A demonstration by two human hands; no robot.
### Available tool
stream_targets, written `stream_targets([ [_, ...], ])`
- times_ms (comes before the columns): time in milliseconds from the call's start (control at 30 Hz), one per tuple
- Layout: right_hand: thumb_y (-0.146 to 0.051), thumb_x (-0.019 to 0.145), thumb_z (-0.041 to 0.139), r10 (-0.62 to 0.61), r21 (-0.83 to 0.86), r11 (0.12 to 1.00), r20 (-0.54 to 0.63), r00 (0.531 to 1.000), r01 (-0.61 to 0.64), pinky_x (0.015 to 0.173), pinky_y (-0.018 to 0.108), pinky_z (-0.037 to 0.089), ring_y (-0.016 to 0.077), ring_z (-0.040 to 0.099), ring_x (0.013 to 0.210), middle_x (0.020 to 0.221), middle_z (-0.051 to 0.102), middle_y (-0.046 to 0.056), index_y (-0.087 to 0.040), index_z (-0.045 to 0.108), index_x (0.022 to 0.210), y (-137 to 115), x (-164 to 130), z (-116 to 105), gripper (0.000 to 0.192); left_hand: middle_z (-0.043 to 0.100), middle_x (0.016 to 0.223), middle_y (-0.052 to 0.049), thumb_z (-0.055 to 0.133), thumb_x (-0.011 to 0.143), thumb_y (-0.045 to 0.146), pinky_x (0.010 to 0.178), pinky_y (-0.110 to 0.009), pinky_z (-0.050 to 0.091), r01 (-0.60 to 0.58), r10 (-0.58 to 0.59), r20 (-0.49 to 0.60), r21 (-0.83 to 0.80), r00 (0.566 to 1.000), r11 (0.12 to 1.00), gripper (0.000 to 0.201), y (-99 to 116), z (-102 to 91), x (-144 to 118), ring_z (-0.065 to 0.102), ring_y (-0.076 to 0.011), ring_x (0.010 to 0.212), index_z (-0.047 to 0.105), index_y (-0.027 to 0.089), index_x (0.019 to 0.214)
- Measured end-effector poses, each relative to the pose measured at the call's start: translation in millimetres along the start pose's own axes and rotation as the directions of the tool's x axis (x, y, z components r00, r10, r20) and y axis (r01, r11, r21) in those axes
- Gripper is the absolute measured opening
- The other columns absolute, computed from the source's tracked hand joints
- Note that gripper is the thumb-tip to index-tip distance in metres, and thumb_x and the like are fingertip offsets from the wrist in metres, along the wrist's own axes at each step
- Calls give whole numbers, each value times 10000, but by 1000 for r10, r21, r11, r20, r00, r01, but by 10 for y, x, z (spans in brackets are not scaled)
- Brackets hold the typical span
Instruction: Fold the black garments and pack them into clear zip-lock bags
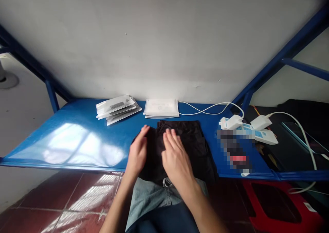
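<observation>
A folded black garment is laid at the near edge of the blue surface, directly under both hands. The left hand is pressed flat on its left edge, fingers together; the right hand is spread open on its middle, nothing gripped. White packets are stacked behind, well apart.

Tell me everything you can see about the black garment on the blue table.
The black garment is dark, matte cloth, folded into a rough rectangle with soft creases. It lies flat at the front edge of the blue table, its near end hanging slightly over the edge. The left hand rests on its left edge, and the right hand lies flat on its middle, fingers spread. What kind of garment it is cannot be told.
</observation>
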State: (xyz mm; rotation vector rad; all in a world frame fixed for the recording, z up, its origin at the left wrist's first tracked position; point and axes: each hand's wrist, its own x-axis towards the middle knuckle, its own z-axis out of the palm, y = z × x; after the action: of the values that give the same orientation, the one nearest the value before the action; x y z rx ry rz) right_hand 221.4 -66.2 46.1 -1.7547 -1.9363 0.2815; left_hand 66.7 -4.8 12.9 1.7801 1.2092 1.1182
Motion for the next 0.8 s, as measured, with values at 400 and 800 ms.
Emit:
stream_targets([
  [400,-4,930,328,24,450,893,-74,997,12,1218,418,401,201,418,1500,1638,431,11,-328,466,1553,168,297,32,716,496,1575,-109,472,1031,313,1200,-467,432,13,-44,-187,-165,981,986,399,235,138,-277,497,-272,1444,557,233,1413],
  [800,-145,1004,370,267,-20,959,-266,926,-283,1222,623,309,335,294,1555,1597,483,113,-190,644,1398,1440,-407,-269,482,337,1663,-86,405,1065,325,1229,-628,309,-448,171,474,566,864,693,512,474,1412,4,333,-300,1542,421,239,1569],
])
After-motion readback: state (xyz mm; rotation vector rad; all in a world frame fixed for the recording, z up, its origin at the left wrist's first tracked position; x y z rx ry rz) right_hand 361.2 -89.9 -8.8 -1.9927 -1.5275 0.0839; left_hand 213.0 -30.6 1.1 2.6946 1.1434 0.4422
